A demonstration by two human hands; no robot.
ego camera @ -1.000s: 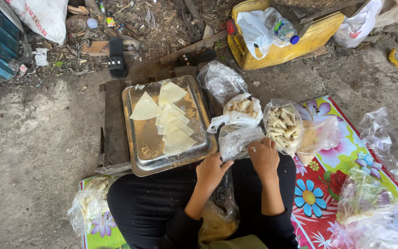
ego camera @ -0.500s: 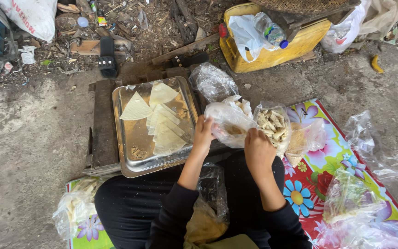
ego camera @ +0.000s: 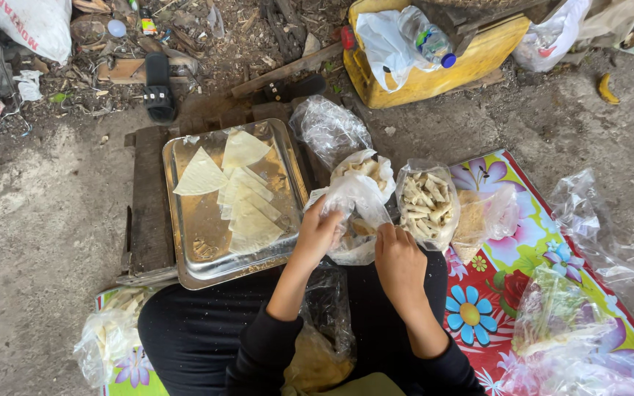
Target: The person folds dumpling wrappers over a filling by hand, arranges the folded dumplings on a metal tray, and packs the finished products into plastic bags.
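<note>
- Gripping the mouth of a clear plastic bag (ego camera: pixel 354 220), the left hand (ego camera: pixel 317 233) is closed on its edge; the bag sits just right of the metal tray (ego camera: pixel 198 253).
- Right hand (ego camera: pixel 399 260) rests at the bag's lower right side; whether its fingers pinch the plastic cannot be told.
- Step judged in hand: handling the bag of small fried pieces.
- Triangular wrappers (ego camera: pixel 240 198) lie on the tray; a bag of pale sticks (ego camera: pixel 427 205) stands farther right of it.
</note>
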